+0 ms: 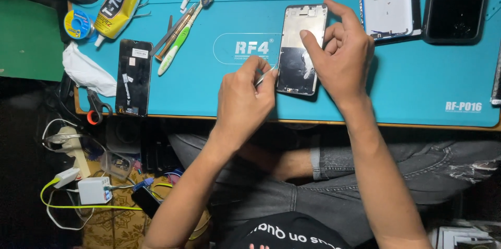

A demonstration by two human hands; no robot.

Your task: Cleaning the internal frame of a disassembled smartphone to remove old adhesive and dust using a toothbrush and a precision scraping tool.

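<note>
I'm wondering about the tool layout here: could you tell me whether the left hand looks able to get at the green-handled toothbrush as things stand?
Probably yes. The toothbrush lies in the open on the blue mat, with bare mat between it and the left hand. That hand, however, is pinching a thin metal tool, which it would likely need to put down first.
</note>
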